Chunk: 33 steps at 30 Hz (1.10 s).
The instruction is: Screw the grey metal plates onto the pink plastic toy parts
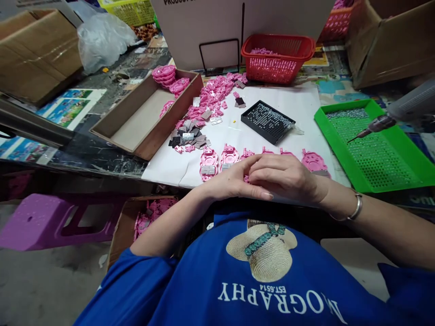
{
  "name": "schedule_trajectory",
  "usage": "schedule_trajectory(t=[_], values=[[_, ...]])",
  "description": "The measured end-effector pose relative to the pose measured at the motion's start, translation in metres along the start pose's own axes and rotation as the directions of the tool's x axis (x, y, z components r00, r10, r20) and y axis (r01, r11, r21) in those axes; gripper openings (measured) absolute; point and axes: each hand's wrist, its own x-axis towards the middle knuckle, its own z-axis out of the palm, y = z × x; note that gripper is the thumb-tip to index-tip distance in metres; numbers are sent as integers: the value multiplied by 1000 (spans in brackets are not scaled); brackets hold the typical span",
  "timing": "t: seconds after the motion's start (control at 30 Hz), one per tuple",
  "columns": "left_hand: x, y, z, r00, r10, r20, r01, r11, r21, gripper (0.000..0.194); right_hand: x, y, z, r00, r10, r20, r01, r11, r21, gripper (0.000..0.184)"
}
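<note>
My left hand and my right hand are clasped at the table's front edge, right over left. The right fingers curl closed over the left hand. The left thumb sticks out below, and its other fingers are mostly covered. No tool or part shows in either hand. Just behind them, several pink plastic housings form a row, partly hidden by the hands. Grey plates lie on some of them. A black tray of small metal screws sits beyond. At the right, an electric screwdriver hangs over a green basket.
On the left stands a wooden tray with stacked pink housings. Beside it lie a pile of grey plates and small pink parts. A red basket stands behind. Cardboard boxes flank the table; a purple stool is below left.
</note>
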Motion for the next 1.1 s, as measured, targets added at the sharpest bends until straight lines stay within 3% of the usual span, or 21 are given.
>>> schedule_trajectory(t=[0.17,0.3,0.47,0.63,0.83,1.1], values=[[4,-1,-1,999,30,18,-30,1000,-9,72,-4,3,2,1000,10,-17,-9,999,50,14],[2,-4,-3,997,-56,-56,51,996,-77,81,-8,6,-2,997,69,-37,-66,994,84,7],[-4,-8,-4,979,-100,-177,81,990,-112,59,-15,4,-14,964,260,-63,-259,966,27,10],[-7,-4,2,982,-55,-183,51,998,-28,41,-19,0,-18,964,258,-72,-264,959,-103,7],[-10,-4,1,972,-14,-234,37,995,94,38,-22,-2,-21,935,342,-88,-347,936,-51,18],[-9,-2,2,985,-67,-161,79,994,70,42,-21,0,-22,991,128,-23,-130,980,-152,16]])
